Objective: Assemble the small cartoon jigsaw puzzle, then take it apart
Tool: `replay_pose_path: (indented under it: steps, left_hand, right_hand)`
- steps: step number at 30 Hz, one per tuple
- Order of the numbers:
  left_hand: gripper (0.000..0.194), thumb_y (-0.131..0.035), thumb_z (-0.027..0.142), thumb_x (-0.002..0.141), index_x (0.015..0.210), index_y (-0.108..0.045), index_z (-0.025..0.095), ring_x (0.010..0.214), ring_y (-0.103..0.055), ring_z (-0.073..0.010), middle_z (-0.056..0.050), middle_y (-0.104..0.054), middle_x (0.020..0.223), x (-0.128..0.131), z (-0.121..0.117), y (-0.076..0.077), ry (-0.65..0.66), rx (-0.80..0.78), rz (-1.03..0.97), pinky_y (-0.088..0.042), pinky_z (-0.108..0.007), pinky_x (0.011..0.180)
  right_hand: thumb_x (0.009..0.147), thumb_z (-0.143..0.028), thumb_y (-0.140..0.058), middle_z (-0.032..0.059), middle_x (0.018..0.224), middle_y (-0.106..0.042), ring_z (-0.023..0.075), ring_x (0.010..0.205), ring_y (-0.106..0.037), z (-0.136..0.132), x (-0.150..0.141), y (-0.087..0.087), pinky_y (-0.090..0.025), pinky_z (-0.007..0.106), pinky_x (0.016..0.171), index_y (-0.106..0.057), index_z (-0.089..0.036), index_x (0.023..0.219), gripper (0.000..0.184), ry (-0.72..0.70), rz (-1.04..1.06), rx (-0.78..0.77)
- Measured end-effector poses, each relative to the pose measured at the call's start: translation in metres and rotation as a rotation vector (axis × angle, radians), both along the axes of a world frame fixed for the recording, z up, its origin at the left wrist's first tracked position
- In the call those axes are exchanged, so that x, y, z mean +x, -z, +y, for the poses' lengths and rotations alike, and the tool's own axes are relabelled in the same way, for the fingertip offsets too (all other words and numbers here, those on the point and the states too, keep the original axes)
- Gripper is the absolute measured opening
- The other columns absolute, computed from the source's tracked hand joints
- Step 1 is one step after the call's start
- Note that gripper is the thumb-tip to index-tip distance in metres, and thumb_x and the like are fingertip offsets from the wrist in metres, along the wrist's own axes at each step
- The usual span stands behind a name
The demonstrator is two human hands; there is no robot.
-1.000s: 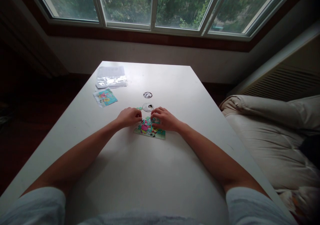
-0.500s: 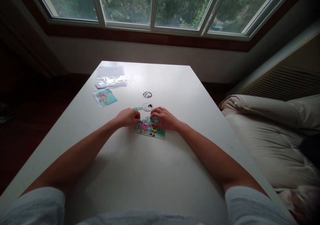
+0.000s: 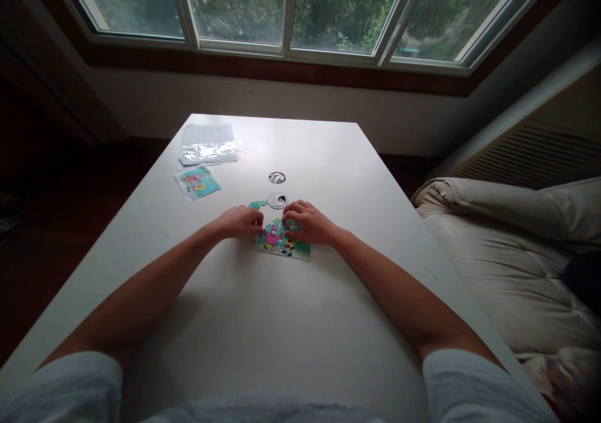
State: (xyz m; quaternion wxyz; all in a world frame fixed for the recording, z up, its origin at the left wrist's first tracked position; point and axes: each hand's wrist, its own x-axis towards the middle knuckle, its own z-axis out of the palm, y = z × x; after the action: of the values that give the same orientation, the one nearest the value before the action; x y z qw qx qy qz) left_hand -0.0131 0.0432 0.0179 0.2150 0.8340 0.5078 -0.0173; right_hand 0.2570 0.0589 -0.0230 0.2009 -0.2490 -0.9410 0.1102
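A partly assembled jigsaw puzzle [image 3: 282, 244] with colourful cartoon figures lies flat on the white table [image 3: 272, 323]. My left hand [image 3: 239, 221] is at its upper left edge, thumb and fingers pinched together; whatever is between the fingertips is too small to make out. Resting on the puzzle's upper right part, my right hand [image 3: 310, 223] has its fingers apart and hides some of the picture. A few loose green puzzle pieces [image 3: 258, 204] lie just beyond my left hand, beside a round grommet [image 3: 277, 200] in the tabletop.
A small cartoon picture in a clear bag [image 3: 198, 182] lies at the left, with a clear plastic sleeve and paper [image 3: 209, 143] behind it. Farther back is a round hole [image 3: 277, 178] in the table. A cushioned beige seat [image 3: 507, 254] stands along the right side.
My left hand has drawn back very slightly to the left, showing more of the green pieces beyond it. My right hand stays in place on the puzzle.
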Motion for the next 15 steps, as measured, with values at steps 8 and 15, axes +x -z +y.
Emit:
replay_pose_path:
  steps: [8,15]
  left_hand:
    - [0.024,-0.060,0.048,0.082,0.084,-0.071,0.026,0.074,-0.063,-0.0193,-0.001,-0.074,0.088,0.010,-0.008,-0.007,-0.037,0.030,0.078,-0.033,-0.028,0.058]
    - [0.022,-0.061,0.046,0.081,0.084,-0.071,0.026,0.075,-0.063,-0.0195,-0.002,-0.073,0.087,0.013,-0.013,-0.007,-0.022,0.040,0.102,-0.031,-0.028,0.057]
  right_hand:
    - [0.087,-0.037,-0.072,0.0100,0.119,-0.065,0.0276,0.111,-0.054,0.001,0.000,-0.001,-0.044,0.042,0.095,-0.067,-0.024,0.107,0.024,-0.007,0.002,0.006]
    - [0.088,-0.038,-0.071,0.0094,0.119,-0.065,0.0275,0.111,-0.055,0.000,-0.002,0.000,-0.044,0.043,0.096,-0.068,-0.025,0.108,0.024,-0.012,-0.006,0.014]
